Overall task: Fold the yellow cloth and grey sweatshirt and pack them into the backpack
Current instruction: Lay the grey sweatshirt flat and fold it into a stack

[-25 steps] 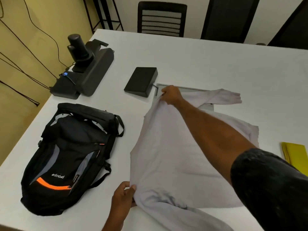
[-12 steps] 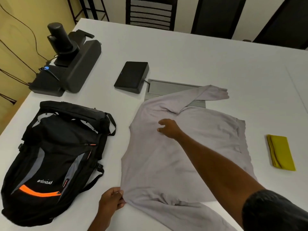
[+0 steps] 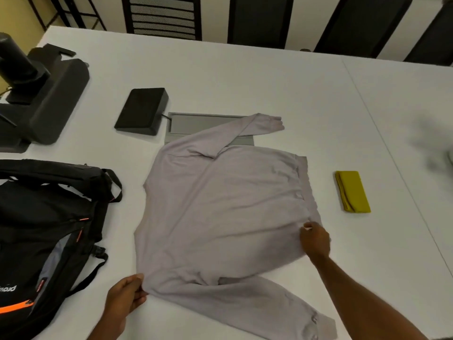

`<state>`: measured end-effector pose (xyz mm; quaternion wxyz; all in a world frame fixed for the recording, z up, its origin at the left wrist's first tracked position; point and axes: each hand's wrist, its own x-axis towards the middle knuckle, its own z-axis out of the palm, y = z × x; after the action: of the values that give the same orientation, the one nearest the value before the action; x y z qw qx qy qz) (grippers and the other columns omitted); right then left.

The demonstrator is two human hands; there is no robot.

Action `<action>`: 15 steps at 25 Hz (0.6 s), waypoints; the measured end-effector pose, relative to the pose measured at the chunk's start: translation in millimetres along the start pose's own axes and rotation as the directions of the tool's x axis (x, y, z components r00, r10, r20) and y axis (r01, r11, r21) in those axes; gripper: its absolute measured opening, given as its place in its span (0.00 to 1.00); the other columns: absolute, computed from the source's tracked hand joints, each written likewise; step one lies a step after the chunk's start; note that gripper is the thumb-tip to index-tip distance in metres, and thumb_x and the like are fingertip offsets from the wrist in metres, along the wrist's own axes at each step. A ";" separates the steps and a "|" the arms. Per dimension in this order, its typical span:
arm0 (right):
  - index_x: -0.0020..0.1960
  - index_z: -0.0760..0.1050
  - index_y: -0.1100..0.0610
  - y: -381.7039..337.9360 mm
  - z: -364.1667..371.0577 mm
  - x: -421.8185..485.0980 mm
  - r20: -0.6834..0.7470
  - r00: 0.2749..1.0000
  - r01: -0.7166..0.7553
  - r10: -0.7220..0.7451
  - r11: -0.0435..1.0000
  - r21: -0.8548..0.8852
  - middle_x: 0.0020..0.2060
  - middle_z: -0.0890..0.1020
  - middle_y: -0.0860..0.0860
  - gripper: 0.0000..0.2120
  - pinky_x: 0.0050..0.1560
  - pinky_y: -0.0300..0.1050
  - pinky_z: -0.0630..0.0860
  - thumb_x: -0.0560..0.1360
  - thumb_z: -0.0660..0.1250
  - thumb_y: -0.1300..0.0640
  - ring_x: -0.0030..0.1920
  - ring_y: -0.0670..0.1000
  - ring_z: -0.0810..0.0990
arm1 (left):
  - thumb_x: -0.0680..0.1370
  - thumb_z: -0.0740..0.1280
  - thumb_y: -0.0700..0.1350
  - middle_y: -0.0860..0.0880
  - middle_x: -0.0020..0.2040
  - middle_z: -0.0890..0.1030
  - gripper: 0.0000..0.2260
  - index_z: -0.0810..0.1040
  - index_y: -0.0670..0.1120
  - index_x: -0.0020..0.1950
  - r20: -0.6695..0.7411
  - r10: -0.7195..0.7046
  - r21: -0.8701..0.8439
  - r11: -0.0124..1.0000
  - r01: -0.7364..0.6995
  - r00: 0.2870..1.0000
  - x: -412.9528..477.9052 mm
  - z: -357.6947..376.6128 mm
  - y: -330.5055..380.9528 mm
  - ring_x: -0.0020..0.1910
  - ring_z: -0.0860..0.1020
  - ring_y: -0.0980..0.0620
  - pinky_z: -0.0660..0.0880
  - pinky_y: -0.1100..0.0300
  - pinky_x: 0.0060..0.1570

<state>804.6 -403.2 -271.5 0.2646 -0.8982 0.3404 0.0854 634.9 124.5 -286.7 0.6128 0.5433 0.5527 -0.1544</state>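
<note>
Your left hand point(image 3: 125, 295) pinches the grey sweatshirt point(image 3: 220, 212) between thumb and curled fingers at its near left corner, where the near sleeve meets the body. Your right hand point(image 3: 315, 239) is curled onto the same garment on the right, nipping the cloth just inside the ribbed hem. Creases run out from that pinch.

The sweatshirt lies spread flat in the middle of the table point(image 3: 269, 77), hem to the right. It is soft, matte knit with light wrinkles. One sleeve runs along the near edge towards the right. The other angles away and lies across a grey panel point(image 3: 206, 121) let into the tabletop.

The yellow cloth point(image 3: 353, 191) sits to the right of the hem, apart from it, folded into a narrow oblong with layered edges. The backpack point(image 3: 49, 217) lies flat by the left edge, close beside the sweatshirt but not touching it. It is black woven fabric with grey side panels, orange trim and loose straps. Its white lettering near the frame's edge is cut off and cannot be read.

Beyond the sweatshirt's far left shoulder a flat black box point(image 3: 142, 111) rests against the panel's end, with a thin lead between them. A bulky black device point(image 3: 41, 94) with an upright cylinder takes the far left corner. Dark chairs point(image 3: 161, 18) line the far edge. A blurred dark shape point(image 3: 436, 148) at the right edge cannot be made out.
</note>
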 end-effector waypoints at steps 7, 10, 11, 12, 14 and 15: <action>0.68 0.73 0.54 79.1 -32.1 28.4 0.205 0.913 -0.406 0.352 0.740 0.536 0.48 0.80 0.62 0.24 0.32 0.48 0.76 0.76 0.78 0.57 0.31 0.55 0.76 | 0.81 0.75 0.43 0.38 0.51 0.82 0.08 0.78 0.40 0.50 -0.051 0.005 0.048 0.999 -0.002 0.999 -12.1 20.3 -2.3 0.42 0.80 0.42 0.85 0.55 0.31; 0.45 0.75 0.59 70.5 -35.9 40.4 0.260 0.923 -0.385 0.285 0.717 0.581 0.34 0.75 0.57 0.10 0.24 0.42 0.70 0.77 0.76 0.60 0.25 0.52 0.71 | 0.82 0.73 0.40 0.39 0.54 0.81 0.06 0.78 0.40 0.50 -0.074 0.010 0.046 0.999 -0.006 0.997 -12.4 23.0 -3.1 0.44 0.80 0.42 0.83 0.58 0.29; 0.41 0.74 0.60 69.7 -35.6 42.8 0.252 0.924 -0.382 0.287 0.718 0.582 0.34 0.75 0.57 0.11 0.23 0.42 0.72 0.76 0.76 0.63 0.25 0.52 0.72 | 0.83 0.72 0.40 0.39 0.55 0.82 0.05 0.79 0.39 0.53 -0.067 0.021 0.052 0.999 -0.018 0.998 -10.3 21.6 -2.8 0.47 0.81 0.41 0.84 0.58 0.31; 0.41 0.75 0.61 68.9 -36.5 44.0 0.234 0.922 -0.387 0.309 0.714 0.583 0.34 0.77 0.59 0.10 0.24 0.43 0.76 0.76 0.75 0.65 0.27 0.54 0.75 | 0.83 0.71 0.39 0.40 0.55 0.82 0.05 0.80 0.38 0.55 -0.055 0.036 0.057 0.998 -0.033 0.998 -8.1 19.6 -2.4 0.51 0.81 0.40 0.84 0.58 0.33; 0.47 0.78 0.65 75.6 -40.1 44.1 0.183 0.918 -0.386 0.351 0.695 0.607 0.39 0.80 0.61 0.06 0.25 0.43 0.81 0.75 0.75 0.69 0.32 0.57 0.79 | 0.84 0.70 0.39 0.41 0.55 0.82 0.04 0.80 0.38 0.56 -0.045 0.079 0.078 0.994 -0.076 0.996 -8.4 17.3 -2.4 0.55 0.80 0.40 0.86 0.55 0.38; 0.50 0.79 0.66 80.2 -42.0 42.1 0.165 0.921 -0.376 0.354 0.691 0.617 0.42 0.81 0.62 0.06 0.26 0.42 0.82 0.75 0.74 0.69 0.33 0.57 0.80 | 0.85 0.69 0.39 0.41 0.56 0.82 0.05 0.80 0.37 0.56 -0.059 0.098 0.098 0.991 -0.092 0.994 -8.8 15.5 -2.5 0.56 0.79 0.40 0.87 0.52 0.43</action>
<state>782.5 -499.9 -283.5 0.5366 -0.6670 0.5159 0.0303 637.8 107.1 -283.6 0.5751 0.6020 0.5375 -0.1340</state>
